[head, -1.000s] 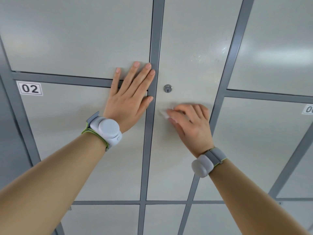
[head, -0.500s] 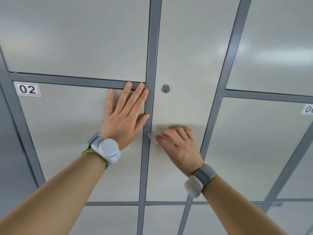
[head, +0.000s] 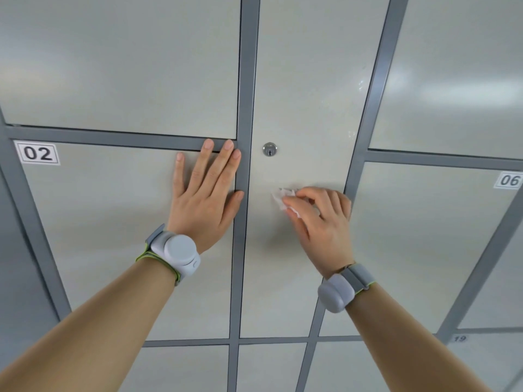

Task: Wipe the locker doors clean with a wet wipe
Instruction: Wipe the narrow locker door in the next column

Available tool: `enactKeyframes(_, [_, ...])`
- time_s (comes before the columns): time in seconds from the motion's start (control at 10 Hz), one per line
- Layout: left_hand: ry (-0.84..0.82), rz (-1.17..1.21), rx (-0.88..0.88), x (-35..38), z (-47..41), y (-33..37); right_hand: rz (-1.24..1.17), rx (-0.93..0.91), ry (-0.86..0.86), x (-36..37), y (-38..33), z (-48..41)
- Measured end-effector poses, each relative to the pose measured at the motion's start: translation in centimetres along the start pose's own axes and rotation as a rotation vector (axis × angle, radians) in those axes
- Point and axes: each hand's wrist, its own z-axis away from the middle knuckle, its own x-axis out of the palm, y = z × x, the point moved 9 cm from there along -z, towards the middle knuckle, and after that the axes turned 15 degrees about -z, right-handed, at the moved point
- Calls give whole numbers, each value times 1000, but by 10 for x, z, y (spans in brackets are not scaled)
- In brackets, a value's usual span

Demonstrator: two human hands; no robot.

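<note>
A tall pale grey locker door [head: 305, 86] fills the middle of the head view, with a round key lock [head: 269, 149] at mid height. My right hand [head: 319, 222] presses a crumpled white wet wipe [head: 280, 198] flat against this door, below and slightly right of the lock. My left hand [head: 206, 199] lies flat with fingers spread on the neighbouring door labelled 02 [head: 85, 236], its fingertips touching the grey frame bar above. Both wrists carry grey band devices.
Dark grey frame bars [head: 244, 80] separate the doors. A door labelled 06 [head: 424, 236] sits to the right, with a 19 label [head: 459, 338] lower right. More doors lie above and below.
My right hand has swept the wipe down to the door's left edge and then back up and right. My left hand slid down a little and stays flat on door 02.
</note>
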Motion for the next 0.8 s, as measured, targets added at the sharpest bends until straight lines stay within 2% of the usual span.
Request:
enactKeyframes(0.2, [-14, 19, -7, 0, -1, 0, 27, -131, -173, 22, -12, 33])
enactKeyframes(0.3, [-11, 12, -4, 0, -1, 1, 38, -152, -178, 21, -11, 32])
enactKeyframes(0.4, [-8, 17, -4, 0, -1, 0, 45, -133, -143, 12, -6, 22])
enactKeyframes(0.6, [-3, 10, -12, -1, -1, 2, 24, 22, 8, -17, 21, -1])
enactKeyframes(0.8, [-26, 43, -46, 0, -1, 3, 20, 35, 7, -12, 18, 6])
